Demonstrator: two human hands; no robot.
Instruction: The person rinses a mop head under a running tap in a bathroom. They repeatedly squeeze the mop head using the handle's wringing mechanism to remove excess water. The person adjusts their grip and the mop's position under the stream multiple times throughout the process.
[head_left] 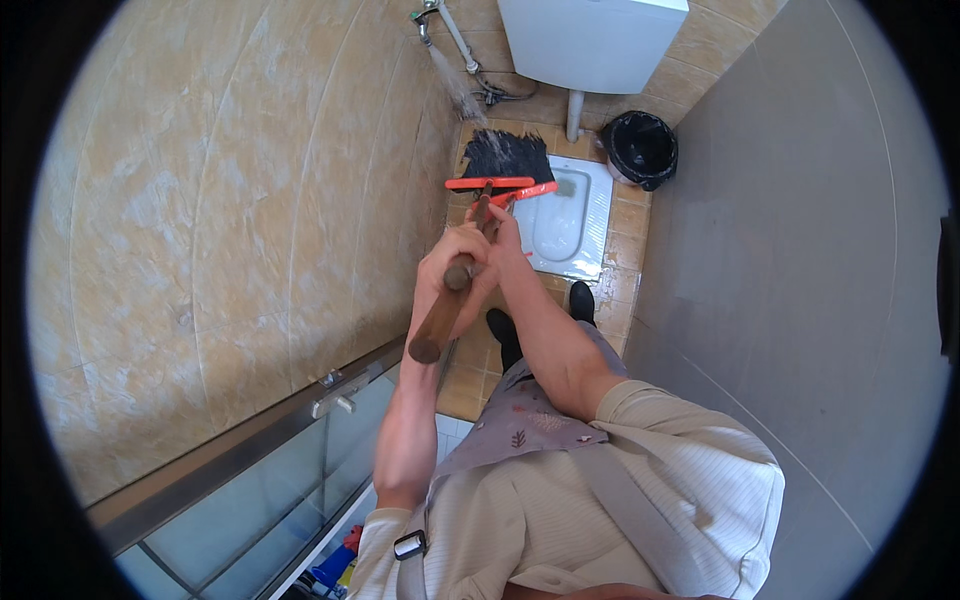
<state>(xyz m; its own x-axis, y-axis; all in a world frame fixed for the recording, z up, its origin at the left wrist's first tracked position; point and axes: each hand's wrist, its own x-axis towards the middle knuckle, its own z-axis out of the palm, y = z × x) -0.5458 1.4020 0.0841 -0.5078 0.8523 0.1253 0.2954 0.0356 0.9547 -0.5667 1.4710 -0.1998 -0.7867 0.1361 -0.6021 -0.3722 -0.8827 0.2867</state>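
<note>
While my left hand (450, 250) and right hand (507, 238) grasp two wooden broom handles (434, 332), fingers curled round them, I cannot tell which hand bears on which shaft. Their blunt ends jut back from my fingers toward my body. Just beyond my fingertips sit the red broom heads (490, 184), black bristles (505, 155) fanned out ahead. Farther ahead and left, water (452, 85) pours from a tap (423, 20) toward them. Right of my fingers is a white squat toilet (595, 225), then a black-lined bin (640, 150).
</note>
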